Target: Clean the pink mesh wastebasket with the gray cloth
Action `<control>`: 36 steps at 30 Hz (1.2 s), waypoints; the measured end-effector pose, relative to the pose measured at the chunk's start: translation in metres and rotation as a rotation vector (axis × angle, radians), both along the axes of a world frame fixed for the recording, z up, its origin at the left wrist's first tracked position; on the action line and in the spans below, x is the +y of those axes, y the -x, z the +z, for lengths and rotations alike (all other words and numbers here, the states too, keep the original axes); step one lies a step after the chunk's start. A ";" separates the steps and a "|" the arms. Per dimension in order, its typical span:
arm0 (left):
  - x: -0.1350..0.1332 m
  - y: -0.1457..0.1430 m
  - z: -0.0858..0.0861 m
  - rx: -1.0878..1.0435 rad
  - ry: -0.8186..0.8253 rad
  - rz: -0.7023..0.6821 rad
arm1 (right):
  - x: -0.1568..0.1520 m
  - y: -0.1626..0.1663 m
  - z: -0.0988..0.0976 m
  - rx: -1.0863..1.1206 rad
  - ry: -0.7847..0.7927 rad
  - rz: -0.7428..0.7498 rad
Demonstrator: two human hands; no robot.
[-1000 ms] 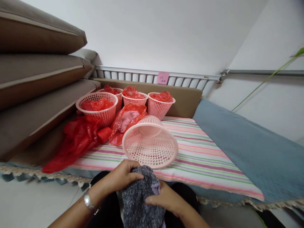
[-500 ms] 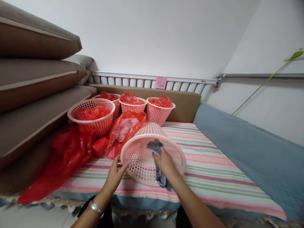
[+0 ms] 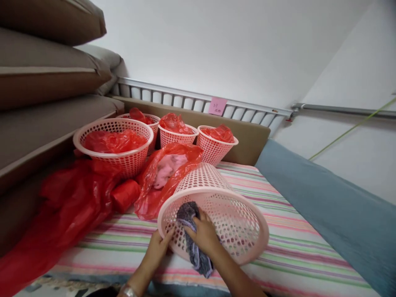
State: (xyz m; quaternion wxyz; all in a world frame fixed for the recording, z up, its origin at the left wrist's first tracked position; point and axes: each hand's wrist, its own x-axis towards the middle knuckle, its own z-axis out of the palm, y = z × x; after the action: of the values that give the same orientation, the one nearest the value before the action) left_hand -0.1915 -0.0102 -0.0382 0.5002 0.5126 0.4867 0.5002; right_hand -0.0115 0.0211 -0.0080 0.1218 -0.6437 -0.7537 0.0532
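A pink perforated plastic basket lies on its side on a striped sheet, its mouth facing me. My left hand grips the lower left part of its rim, thumb inside and fingers outside. Inside the mouth, my right hand is closed on a dark grey cloth with a pale purple edge, pressed near the left inner wall. Part of the cloth hangs over the rim towards me. Behind the basket lies an open red plastic bag with pink cloth in it.
Several upright pink baskets with red bags in them stand at the back. A loose red plastic sheet and a red roll lie left, beside stacked brown cushions. A blue-covered side borders the striped sheet on the right.
My right hand has moved the cloth leftward, across to the basket's left inner wall. My left hand now grips the rim more firmly. The view has shifted closer and tilted.
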 end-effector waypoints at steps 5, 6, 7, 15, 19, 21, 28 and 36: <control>0.004 0.001 0.000 -0.005 -0.015 -0.018 | -0.003 0.007 -0.017 0.043 -0.036 -0.014; 0.005 0.003 0.002 -0.012 -0.018 -0.015 | -0.003 0.008 -0.021 0.069 -0.050 -0.018; 0.006 0.004 0.004 -0.015 -0.021 -0.005 | -0.002 0.008 -0.024 0.101 -0.056 -0.020; 0.003 -0.005 0.009 -0.131 0.002 -0.033 | 0.054 -0.011 -0.003 0.181 -0.142 -0.092; -0.010 -0.024 -0.005 -0.146 0.157 -0.147 | 0.092 -0.016 -0.004 0.160 -0.214 -0.152; -0.012 -0.028 -0.011 -0.135 0.242 -0.160 | 0.101 -0.016 -0.016 0.159 -0.198 -0.163; -0.002 -0.020 -0.008 -0.132 0.293 -0.087 | 0.111 -0.021 -0.039 0.148 -0.136 -0.134; -0.008 -0.020 -0.007 -0.101 0.291 -0.117 | 0.045 0.008 -0.028 0.103 -0.070 -0.193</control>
State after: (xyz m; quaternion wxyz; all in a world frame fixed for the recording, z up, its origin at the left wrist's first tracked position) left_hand -0.1718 -0.0186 -0.0456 0.6211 0.4365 0.4975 0.4197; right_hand -0.0194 0.0661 -0.0359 0.1873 -0.7050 -0.6823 0.0476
